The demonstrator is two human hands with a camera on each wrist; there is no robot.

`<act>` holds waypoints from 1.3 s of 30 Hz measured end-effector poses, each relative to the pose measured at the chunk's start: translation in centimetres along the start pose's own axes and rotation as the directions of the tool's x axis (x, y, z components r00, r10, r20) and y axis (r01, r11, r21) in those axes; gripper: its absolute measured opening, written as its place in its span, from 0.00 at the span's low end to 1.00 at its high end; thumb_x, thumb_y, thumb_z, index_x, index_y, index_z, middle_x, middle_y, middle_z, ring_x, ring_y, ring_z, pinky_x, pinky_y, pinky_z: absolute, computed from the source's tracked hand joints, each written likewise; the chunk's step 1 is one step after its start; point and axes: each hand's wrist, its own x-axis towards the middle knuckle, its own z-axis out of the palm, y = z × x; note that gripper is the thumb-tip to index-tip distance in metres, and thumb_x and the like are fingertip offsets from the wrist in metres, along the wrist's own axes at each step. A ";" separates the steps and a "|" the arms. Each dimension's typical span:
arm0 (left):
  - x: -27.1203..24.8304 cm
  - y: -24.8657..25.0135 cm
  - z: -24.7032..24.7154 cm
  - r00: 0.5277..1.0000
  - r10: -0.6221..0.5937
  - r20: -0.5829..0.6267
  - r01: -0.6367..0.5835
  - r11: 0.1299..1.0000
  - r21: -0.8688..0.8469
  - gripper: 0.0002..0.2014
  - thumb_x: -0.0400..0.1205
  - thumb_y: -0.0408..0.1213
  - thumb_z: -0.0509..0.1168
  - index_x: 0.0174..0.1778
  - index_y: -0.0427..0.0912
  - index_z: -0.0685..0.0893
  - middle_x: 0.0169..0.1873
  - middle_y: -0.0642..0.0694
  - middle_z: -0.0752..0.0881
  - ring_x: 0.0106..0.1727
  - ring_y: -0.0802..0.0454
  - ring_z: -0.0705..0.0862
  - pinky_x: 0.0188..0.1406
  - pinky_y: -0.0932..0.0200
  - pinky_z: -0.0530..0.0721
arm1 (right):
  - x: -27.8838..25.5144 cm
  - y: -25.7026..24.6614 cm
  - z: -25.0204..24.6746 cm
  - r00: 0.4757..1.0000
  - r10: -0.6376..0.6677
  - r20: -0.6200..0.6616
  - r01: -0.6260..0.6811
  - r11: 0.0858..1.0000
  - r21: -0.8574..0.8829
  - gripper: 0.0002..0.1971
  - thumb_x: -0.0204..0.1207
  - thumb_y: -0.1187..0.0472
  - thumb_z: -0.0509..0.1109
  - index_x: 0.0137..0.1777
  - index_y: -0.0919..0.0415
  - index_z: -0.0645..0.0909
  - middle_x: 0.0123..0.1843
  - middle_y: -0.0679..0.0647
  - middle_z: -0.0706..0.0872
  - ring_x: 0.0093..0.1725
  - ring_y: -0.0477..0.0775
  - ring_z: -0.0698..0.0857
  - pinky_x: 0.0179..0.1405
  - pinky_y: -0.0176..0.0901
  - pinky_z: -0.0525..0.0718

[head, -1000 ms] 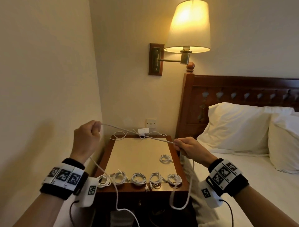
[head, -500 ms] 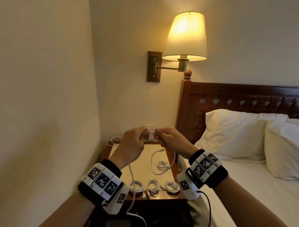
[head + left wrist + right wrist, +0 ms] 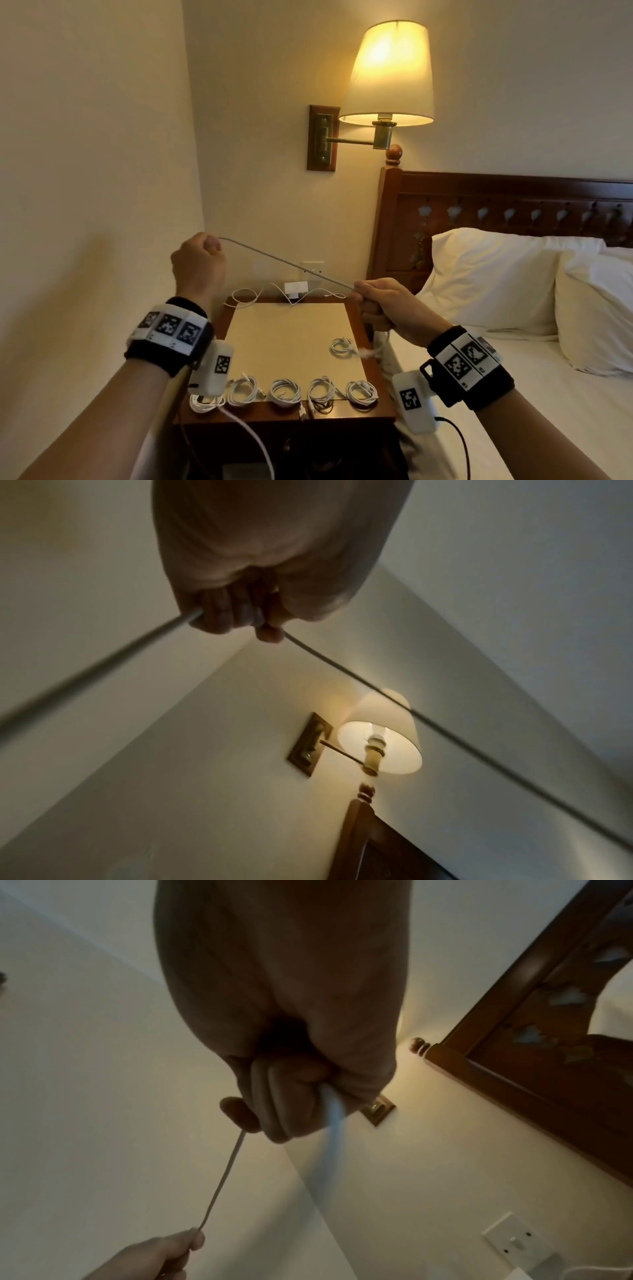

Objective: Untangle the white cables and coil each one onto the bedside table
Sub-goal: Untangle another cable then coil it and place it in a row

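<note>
- I am watching both hands draw apart again above the dark wooden bedside table [image 3: 371,404]; half a second ago they were meeting knuckle to knuckle.
- The left hand [image 3: 198,265] is fisting round one thin white cable [image 3: 286,263], raised near the wall; the right hand [image 3: 387,303] is clenching the same cable lower down, by the bed.
- The cable is running taut between them, its slack trailing below each fist.
- Five finished white coils [image 3: 286,392] are sitting along the table's front edge, a sixth [image 3: 342,347] lying behind them.
- I judge this as another length being pulled straight before coiling.
- Loose white cable [image 3: 245,298] is waiting at the table's back edge.
</note>
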 end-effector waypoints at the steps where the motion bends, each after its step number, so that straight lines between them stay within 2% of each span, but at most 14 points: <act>1: 0.2 -0.8 -0.2 0.999 -0.027 0.021 0.027 0.999 0.019 0.13 0.85 0.28 0.55 0.41 0.33 0.84 0.39 0.37 0.86 0.39 0.44 0.78 0.38 0.59 0.73 | -0.2 0.1 -0.4 1.000 0.013 -0.025 -0.013 1.000 0.010 0.19 0.89 0.54 0.53 0.37 0.57 0.75 0.25 0.48 0.63 0.20 0.43 0.59 0.16 0.34 0.56; 4: -0.4 -2.1 -0.1 0.968 -0.069 0.239 0.027 0.984 0.174 0.12 0.85 0.31 0.58 0.58 0.35 0.85 0.60 0.35 0.86 0.61 0.37 0.82 0.60 0.49 0.78 | -0.5 0.2 -0.9 0.996 0.033 -0.086 -0.029 0.999 0.039 0.19 0.89 0.55 0.52 0.37 0.58 0.74 0.24 0.47 0.64 0.18 0.43 0.60 0.14 0.32 0.59; 6: -2.0 -1.0 0.2 0.946 0.031 0.323 -0.100 0.975 0.200 0.22 0.82 0.29 0.62 0.74 0.34 0.74 0.73 0.35 0.76 0.73 0.38 0.74 0.72 0.51 0.70 | -0.2 -0.2 -0.5 0.996 0.017 -0.089 -0.015 1.000 0.022 0.19 0.89 0.55 0.52 0.37 0.57 0.73 0.24 0.47 0.63 0.19 0.43 0.59 0.14 0.32 0.57; 9: -5.2 2.3 1.5 0.882 0.269 0.386 -0.264 0.962 -0.065 0.33 0.81 0.31 0.67 0.82 0.44 0.64 0.73 0.51 0.75 0.72 0.52 0.74 0.70 0.62 0.68 | 0.4 -1.4 1.0 1.000 -0.008 -0.030 0.008 1.000 -0.009 0.18 0.89 0.54 0.52 0.37 0.56 0.73 0.25 0.48 0.62 0.21 0.45 0.57 0.21 0.41 0.50; 12: -7.3 3.7 3.7 0.762 0.418 0.496 -0.367 0.908 -0.201 0.13 0.86 0.40 0.62 0.68 0.50 0.79 0.52 0.59 0.86 0.48 0.65 0.82 0.50 0.67 0.76 | 0.7 -2.6 1.9 0.998 -0.046 0.046 0.043 0.997 0.063 0.19 0.89 0.54 0.52 0.37 0.55 0.74 0.26 0.47 0.61 0.25 0.49 0.53 0.23 0.43 0.49; 14: -7.4 3.3 4.4 0.779 0.415 0.470 -0.281 0.901 -0.331 0.09 0.88 0.39 0.58 0.46 0.50 0.83 0.29 0.59 0.84 0.30 0.62 0.79 0.35 0.64 0.74 | 0.4 -3.3 1.7 0.997 -0.062 0.055 0.053 0.985 0.162 0.18 0.88 0.53 0.53 0.37 0.55 0.74 0.26 0.47 0.61 0.26 0.50 0.51 0.23 0.42 0.49; 16: -7.0 2.0 4.4 0.826 0.364 0.431 -0.200 0.903 -0.379 0.14 0.89 0.40 0.57 0.36 0.48 0.79 0.20 0.60 0.77 0.23 0.61 0.73 0.30 0.60 0.70 | -0.1 -3.8 0.9 0.998 -0.059 0.023 0.050 0.955 0.292 0.16 0.85 0.52 0.56 0.38 0.57 0.74 0.26 0.47 0.60 0.25 0.48 0.52 0.21 0.39 0.50; 21: -7.1 -2.9 4.4 0.837 0.303 0.455 -0.107 0.908 -0.406 0.20 0.82 0.64 0.57 0.37 0.52 0.80 0.20 0.54 0.71 0.24 0.58 0.66 0.26 0.54 0.65 | -1.0 -4.1 -2.0 0.996 -0.039 -0.081 0.078 0.821 0.566 0.17 0.88 0.54 0.51 0.43 0.60 0.75 0.25 0.46 0.62 0.20 0.42 0.61 0.16 0.33 0.61; 24: -8.1 -3.8 4.1 0.842 0.264 0.470 -0.098 0.932 -0.348 0.13 0.86 0.50 0.60 0.38 0.52 0.82 0.24 0.54 0.75 0.26 0.57 0.70 0.27 0.56 0.69 | -0.8 -4.1 -2.5 0.995 -0.050 -0.082 0.091 0.760 0.643 0.16 0.89 0.57 0.49 0.48 0.62 0.76 0.27 0.48 0.64 0.22 0.44 0.63 0.20 0.34 0.66; 27: -9.8 -1.8 3.5 0.831 0.261 0.492 -0.152 0.956 -0.250 0.16 0.88 0.38 0.59 0.32 0.50 0.78 0.22 0.54 0.76 0.24 0.59 0.71 0.25 0.65 0.67 | -0.3 -4.2 -1.6 0.986 -0.077 -0.145 0.146 0.819 0.554 0.15 0.89 0.59 0.50 0.56 0.65 0.78 0.30 0.51 0.72 0.27 0.46 0.69 0.31 0.38 0.69; 30: -11.6 3.2 1.9 0.666 0.334 0.667 -0.315 0.936 -0.155 0.19 0.89 0.41 0.57 0.30 0.50 0.76 0.24 0.54 0.76 0.26 0.60 0.72 0.28 0.67 0.68 | 0.0 -4.4 0.0 0.967 -0.166 -0.196 0.225 0.914 0.338 0.16 0.89 0.61 0.52 0.59 0.69 0.79 0.38 0.58 0.86 0.37 0.52 0.83 0.38 0.39 0.83; 33: -12.3 7.8 0.1 0.529 0.415 0.741 -0.329 0.904 -0.271 0.17 0.89 0.46 0.57 0.33 0.53 0.78 0.23 0.59 0.78 0.25 0.63 0.73 0.27 0.71 0.68 | 0.1 -4.7 1.8 0.964 -0.214 -0.159 0.226 0.972 0.064 0.16 0.88 0.62 0.54 0.55 0.72 0.80 0.43 0.63 0.90 0.42 0.57 0.90 0.42 0.40 0.89; 35: -11.7 9.5 -0.7 0.540 0.491 0.684 -0.352 0.870 -0.347 0.15 0.87 0.45 0.60 0.34 0.52 0.80 0.21 0.62 0.78 0.23 0.63 0.73 0.25 0.70 0.68 | 0.0 -4.8 2.4 0.973 -0.199 -0.119 0.199 0.980 -0.014 0.16 0.88 0.62 0.55 0.52 0.72 0.81 0.41 0.61 0.91 0.39 0.54 0.91 0.40 0.39 0.89; 39: -9.2 9.5 -0.7 0.634 0.636 0.440 -0.530 0.772 -0.351 0.12 0.87 0.44 0.61 0.37 0.52 0.80 0.23 0.63 0.79 0.25 0.62 0.76 0.27 0.72 0.67 | -0.9 -4.9 2.2 0.985 -0.164 -0.060 0.162 0.986 -0.037 0.18 0.88 0.60 0.55 0.48 0.70 0.83 0.36 0.59 0.88 0.33 0.50 0.88 0.34 0.35 0.85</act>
